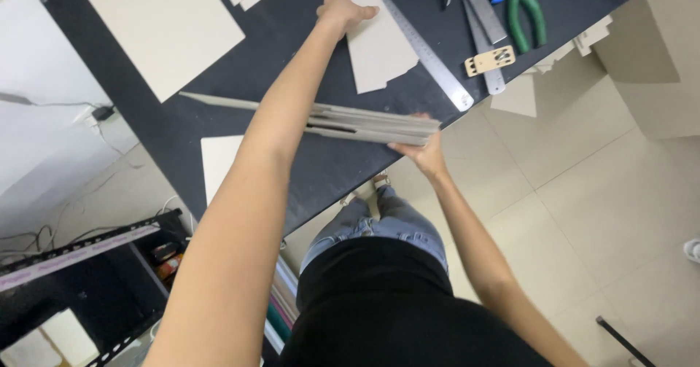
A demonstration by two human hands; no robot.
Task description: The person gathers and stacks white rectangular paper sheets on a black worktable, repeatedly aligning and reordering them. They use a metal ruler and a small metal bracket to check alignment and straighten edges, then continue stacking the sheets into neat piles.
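A single view, from a camera worn on the person's head. It looks steeply down over the chest and legs, so the black surface point(292, 39) runs slantwise across the upper frame and the tiled floor point(583, 192) fills the lower right. The view is tilted, the surface's edge lying diagonal. It sits close: both forearms reach up from the bottom edge. No second view overlaps it.

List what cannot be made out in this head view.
- Left hand: fingers curl onto a grey card piece; grip hidden.
- Right hand: fingers hidden under the stack of grey boards; board count unclear, edge-on.
- Green-handled pliers and dark tools: cut off by the top edge.
- Steel ruler: markings too small.
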